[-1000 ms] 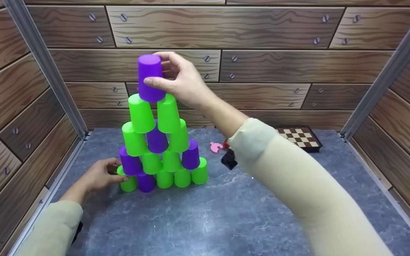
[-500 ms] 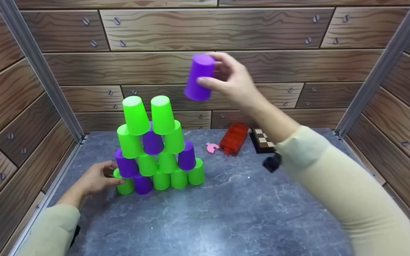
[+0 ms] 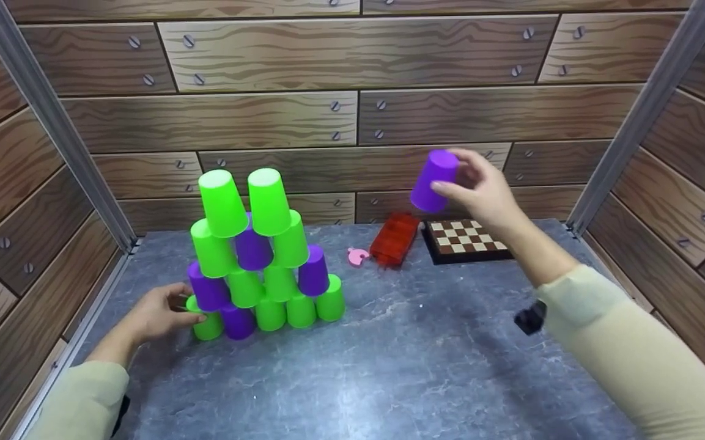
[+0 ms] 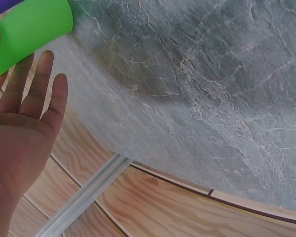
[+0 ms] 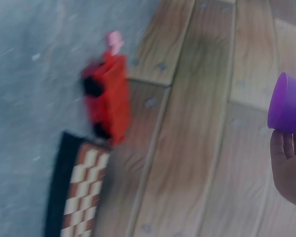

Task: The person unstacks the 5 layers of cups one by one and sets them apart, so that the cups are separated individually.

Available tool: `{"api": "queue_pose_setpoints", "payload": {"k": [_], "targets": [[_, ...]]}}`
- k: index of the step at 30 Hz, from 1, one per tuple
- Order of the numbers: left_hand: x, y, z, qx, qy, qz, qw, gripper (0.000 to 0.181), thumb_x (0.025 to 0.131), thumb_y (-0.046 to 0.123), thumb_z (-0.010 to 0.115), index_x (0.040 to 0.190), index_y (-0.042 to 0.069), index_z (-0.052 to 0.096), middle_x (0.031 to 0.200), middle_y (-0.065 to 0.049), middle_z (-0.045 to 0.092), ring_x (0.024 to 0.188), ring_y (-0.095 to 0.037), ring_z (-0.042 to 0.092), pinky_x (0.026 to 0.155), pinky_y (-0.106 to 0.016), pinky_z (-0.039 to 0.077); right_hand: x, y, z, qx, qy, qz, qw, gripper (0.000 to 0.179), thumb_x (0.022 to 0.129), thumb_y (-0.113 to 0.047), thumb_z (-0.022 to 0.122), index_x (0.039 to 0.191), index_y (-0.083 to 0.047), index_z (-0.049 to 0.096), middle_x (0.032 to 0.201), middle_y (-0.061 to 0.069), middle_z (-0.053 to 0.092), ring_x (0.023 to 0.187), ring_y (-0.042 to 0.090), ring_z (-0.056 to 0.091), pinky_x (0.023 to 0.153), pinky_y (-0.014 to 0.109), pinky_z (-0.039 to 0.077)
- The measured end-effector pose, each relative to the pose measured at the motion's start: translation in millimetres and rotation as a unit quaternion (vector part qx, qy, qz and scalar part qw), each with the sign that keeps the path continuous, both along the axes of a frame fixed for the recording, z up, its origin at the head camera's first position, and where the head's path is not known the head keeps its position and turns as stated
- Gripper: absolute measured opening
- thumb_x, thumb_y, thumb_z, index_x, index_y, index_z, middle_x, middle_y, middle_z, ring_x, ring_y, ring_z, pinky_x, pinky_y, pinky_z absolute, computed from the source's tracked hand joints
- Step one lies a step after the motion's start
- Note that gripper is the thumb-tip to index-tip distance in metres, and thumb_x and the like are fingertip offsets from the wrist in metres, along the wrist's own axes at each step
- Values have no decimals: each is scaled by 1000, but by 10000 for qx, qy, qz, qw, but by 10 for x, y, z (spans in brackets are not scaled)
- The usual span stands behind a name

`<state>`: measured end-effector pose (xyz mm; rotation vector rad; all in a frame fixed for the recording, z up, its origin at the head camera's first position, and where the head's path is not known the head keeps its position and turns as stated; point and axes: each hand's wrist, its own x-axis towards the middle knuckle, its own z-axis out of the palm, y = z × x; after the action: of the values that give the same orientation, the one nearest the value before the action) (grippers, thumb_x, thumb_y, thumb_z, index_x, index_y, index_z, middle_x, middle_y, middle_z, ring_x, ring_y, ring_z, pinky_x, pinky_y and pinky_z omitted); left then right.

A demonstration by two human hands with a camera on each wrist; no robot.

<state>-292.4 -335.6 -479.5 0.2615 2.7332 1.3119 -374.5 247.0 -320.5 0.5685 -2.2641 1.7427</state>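
My right hand (image 3: pixel 487 192) grips an upside-down purple cup (image 3: pixel 435 181) in the air, thumb in front and fingers behind. In the right wrist view that cup (image 5: pixel 288 106) shows at the right edge. To the left stands a stacked pyramid of upside-down green and purple cups, with two green cups (image 3: pixel 266 201) on top. My left hand (image 3: pixel 159 311) holds the bottom-left green cup (image 3: pixel 208 330) between thumb and fingers. The left wrist view shows that green cup (image 4: pixel 37 34) against the fingers, which are fairly straight.
Behind the table centre lie a translucent red box-like object (image 3: pixel 395 240) and a small pink piece (image 3: pixel 358 256). A checkered board (image 3: pixel 462 237) lies at the back right, below the raised cup. Wood-patterned walls (image 3: pixel 254 55) surround the grey marbled tabletop (image 3: pixel 389 366).
My right hand has lifted the purple cup off the top of the pyramid and carried it right, then lower, over the checkered board. My left hand stays at the bottom-left cup.
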Motion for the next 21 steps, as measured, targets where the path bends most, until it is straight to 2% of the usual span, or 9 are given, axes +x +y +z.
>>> {"api": "queue_pose_setpoints", "payload": {"k": [7, 15, 21], "targets": [[5, -2, 11, -37, -15, 8, 10000, 41, 87, 13, 89, 118, -3, 67, 114, -18, 74, 109, -37, 71, 90, -44, 61, 34, 515, -467, 225, -310, -491, 9981, 66, 93, -17, 85, 150, -7, 53, 129, 12, 69, 115, 22, 67, 93, 30, 59], [13, -10, 15, -166, -13, -29, 9999, 44, 88, 14, 89, 120, -3, 66, 117, -21, 73, 110, -39, 71, 88, -47, 62, 76, 1024, -985, 187, -528, -884, 9945, 67, 94, -11, 83, 152, -1, 50, 116, -11, 71, 108, 10, 67, 91, 21, 56], [-3, -5, 20, -191, -28, 0, 9998, 44, 87, 15, 89, 120, -3, 66, 117, -21, 73, 111, -40, 70, 89, -47, 62, 111, 1356, -1258, 136, -790, -1083, 9909, 68, 96, -9, 80, 154, 1, 46, 114, -21, 69, 107, 3, 65, 90, 18, 56]]}}
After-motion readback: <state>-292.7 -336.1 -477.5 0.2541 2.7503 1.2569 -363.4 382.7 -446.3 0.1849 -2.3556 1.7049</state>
